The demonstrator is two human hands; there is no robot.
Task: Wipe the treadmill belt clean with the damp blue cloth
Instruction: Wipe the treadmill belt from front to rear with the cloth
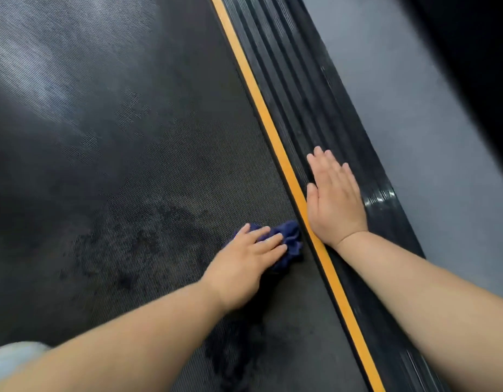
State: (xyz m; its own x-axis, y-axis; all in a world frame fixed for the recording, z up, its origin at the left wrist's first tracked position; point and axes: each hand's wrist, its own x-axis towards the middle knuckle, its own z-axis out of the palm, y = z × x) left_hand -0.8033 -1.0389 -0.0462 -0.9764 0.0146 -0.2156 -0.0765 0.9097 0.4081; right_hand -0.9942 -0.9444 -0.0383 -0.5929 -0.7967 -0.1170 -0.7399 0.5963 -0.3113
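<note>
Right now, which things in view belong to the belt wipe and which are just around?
In the job: blue cloth, treadmill belt, left hand pressing the cloth on the belt.
Just around: ridged side rail with the right hand flat on it, yellow stripe, grey floor.

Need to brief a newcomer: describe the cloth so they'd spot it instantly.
Find the orange stripe along the right edge of the black belt. Just left of it, the left hand presses a crumpled cloth. It is the only dark blue thing there.
</note>
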